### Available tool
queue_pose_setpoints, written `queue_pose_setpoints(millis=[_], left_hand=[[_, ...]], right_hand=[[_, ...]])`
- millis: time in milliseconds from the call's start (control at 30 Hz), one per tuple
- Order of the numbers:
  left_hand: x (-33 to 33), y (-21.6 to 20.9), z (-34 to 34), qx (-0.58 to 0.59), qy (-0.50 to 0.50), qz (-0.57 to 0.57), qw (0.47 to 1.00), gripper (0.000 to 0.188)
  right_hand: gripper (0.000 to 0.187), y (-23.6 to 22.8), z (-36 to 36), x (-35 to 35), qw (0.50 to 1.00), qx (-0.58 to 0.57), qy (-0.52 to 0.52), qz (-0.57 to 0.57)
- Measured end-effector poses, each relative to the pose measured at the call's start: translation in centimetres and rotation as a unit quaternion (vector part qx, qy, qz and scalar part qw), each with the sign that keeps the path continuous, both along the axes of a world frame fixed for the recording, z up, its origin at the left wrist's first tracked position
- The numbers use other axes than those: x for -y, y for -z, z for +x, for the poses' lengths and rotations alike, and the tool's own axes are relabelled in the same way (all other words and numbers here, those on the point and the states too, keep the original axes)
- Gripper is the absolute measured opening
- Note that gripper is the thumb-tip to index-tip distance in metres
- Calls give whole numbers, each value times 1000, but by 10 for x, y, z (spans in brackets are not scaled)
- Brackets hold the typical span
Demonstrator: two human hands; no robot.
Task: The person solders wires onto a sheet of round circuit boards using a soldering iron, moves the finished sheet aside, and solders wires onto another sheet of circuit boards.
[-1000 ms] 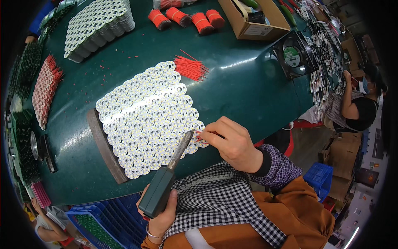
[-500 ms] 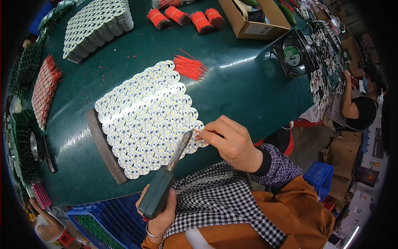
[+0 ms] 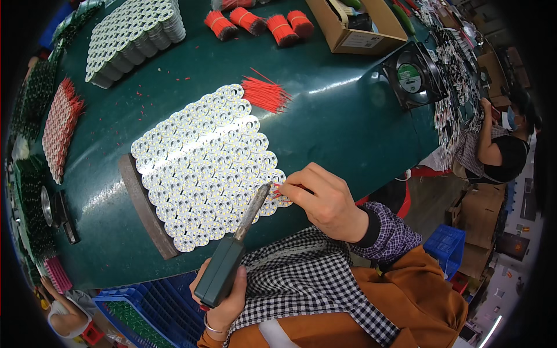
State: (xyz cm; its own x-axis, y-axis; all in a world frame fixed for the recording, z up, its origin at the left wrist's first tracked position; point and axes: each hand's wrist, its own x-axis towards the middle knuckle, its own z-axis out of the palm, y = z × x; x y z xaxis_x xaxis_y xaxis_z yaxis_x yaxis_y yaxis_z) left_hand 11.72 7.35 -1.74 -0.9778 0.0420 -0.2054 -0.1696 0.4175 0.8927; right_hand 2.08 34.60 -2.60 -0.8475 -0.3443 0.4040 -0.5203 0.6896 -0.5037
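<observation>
My left hand [image 3: 235, 300] is wrapped round the dark green handle of a soldering iron [image 3: 219, 271], whose metal shaft slants up and to the right. Its tip meets the right-hand edge of a sheet of round white LED boards [image 3: 200, 165] lying on the green table. At that same edge, my right hand [image 3: 326, 203] pinches short red wires [image 3: 277, 189] between thumb and fingers, close to the tip. How many wires it holds I cannot tell. A loose pile of red wires [image 3: 266, 94] lies just beyond the sheet's far right corner.
Along the sheet's left side rests a brown metal bar [image 3: 145, 209]. Farther back are stacked board sheets [image 3: 136, 43], bundled red wires [image 3: 249, 21], a cardboard box [image 3: 354, 37] and a black fan [image 3: 412, 76]. Blue crates [image 3: 145, 307] stand below the table edge. A co-worker [image 3: 499, 145] is at right.
</observation>
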Motion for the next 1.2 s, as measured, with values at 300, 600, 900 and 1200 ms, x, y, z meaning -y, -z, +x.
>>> queue_pose_setpoints(millis=[300,600,900,1200], left_hand=[[-3,2,-7,-49,10,-21,999,21],[16,13,14,-59,-25,-17,998,36],[9,2,2,-7,-5,10,1000,42],[-9,5,-21,-106,14,-17,994,23]], right_hand=[[28,1,2,1,1000,-7,7,-4],[26,-2,0,1,1000,-5,3,-7],[29,5,-5,-4,997,-45,31,-55],[30,6,-9,-7,999,-18,22,-45]])
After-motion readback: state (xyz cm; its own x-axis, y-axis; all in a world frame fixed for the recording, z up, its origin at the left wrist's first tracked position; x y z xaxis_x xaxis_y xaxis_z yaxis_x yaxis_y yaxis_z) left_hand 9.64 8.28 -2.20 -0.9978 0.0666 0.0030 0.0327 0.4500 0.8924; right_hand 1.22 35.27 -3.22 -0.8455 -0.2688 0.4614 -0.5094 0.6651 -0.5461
